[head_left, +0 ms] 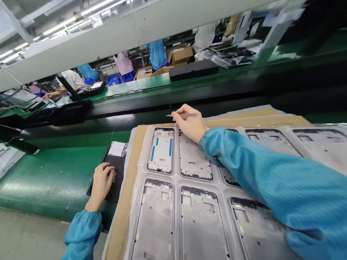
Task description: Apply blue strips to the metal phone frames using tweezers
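My right hand (191, 127) is closed around a pair of thin metal tweezers (189, 115), whose tip points left. It hovers over the top row of silver phone frames, which lie in a clear plastic tray (175, 177). Just left of it is a phone frame (162, 150) with blue strips on its face. My left hand (102, 180) rests over a black pad (118, 166), its fingers curled at a bit of clear, shiny plastic. What those fingers hold is mostly hidden. A small white packet (117, 148) sits on the pad above this hand.
Cardboard (134, 162) lies under the plastic tray. A green worktop (59, 171) extends to the left. Beyond it runs a dark conveyor channel (116, 118). A long black box (193, 70) and cardboard boxes (179, 55) stand across the line, where other people sit. A pale beam (131, 32) crosses above.
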The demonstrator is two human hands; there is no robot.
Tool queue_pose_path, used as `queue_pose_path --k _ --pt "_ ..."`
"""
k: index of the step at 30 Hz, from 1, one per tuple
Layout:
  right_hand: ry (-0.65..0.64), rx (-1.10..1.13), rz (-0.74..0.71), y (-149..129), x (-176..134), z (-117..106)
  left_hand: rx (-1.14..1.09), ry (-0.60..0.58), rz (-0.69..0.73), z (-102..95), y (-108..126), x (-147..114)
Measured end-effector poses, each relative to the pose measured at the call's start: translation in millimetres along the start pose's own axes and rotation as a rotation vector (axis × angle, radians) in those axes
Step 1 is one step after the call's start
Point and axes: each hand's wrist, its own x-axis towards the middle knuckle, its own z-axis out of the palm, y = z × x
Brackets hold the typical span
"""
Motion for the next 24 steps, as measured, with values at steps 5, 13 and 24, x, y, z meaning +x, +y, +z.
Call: queue_pose_path --k 5,13,24 --pt "-0.003 -0.004 -0.001 -3 -1 -1 0.152 -0.083 -0.033 13.8 -4 -20" --pt "-0.004 0.014 0.006 -5 0 1 0.358 -0.25 0.015 0.2 10 0" --pt "-0.028 0.047 -0.015 -9 1 2 0.39 -0.287 0.054 -7.8 10 20"
